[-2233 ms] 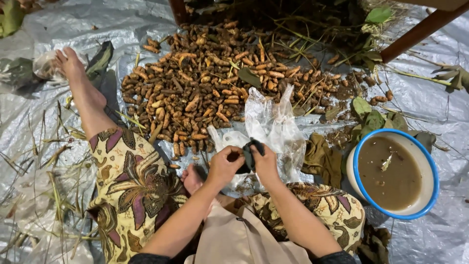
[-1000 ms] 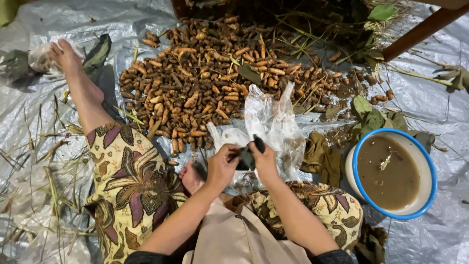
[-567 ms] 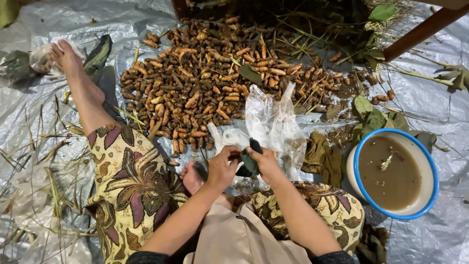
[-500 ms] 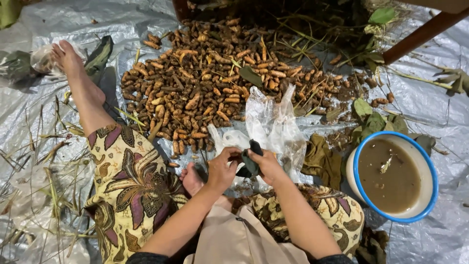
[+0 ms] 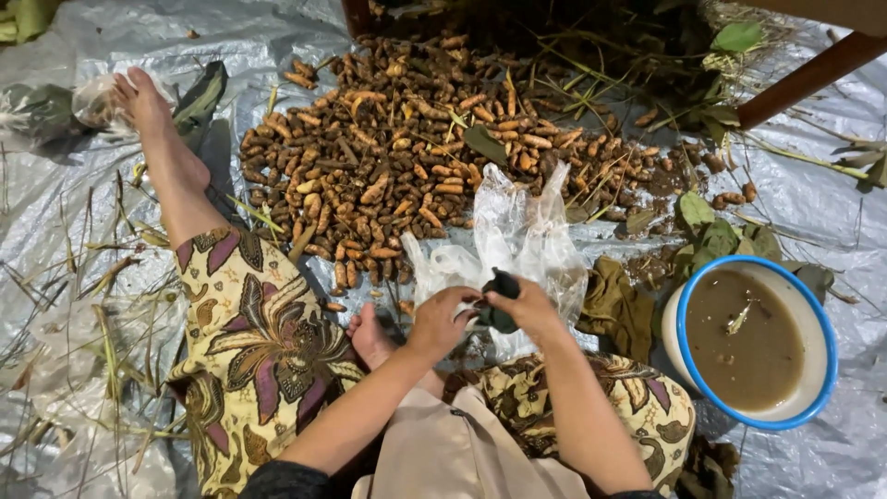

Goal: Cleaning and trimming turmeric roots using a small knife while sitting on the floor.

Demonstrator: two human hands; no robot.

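Here the left hand (image 5: 442,319) and right hand (image 5: 531,308) both grip a small dark, possibly leafy piece (image 5: 500,300).

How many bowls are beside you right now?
1: a blue-rimmed bowl of murky brown water on the sheet to the right of the right hand. The dark area at the top may hide others.

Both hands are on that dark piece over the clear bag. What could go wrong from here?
The left hand and right hand pinch a small dark piece together, so it could slip and fall onto the clear plastic bag or the silver sheet. The blue-rimmed bowl of murky brown water sits close beside the right knee; a leg shift might tip or splash it. The bag looks flimsy and may collapse toward the root pile.
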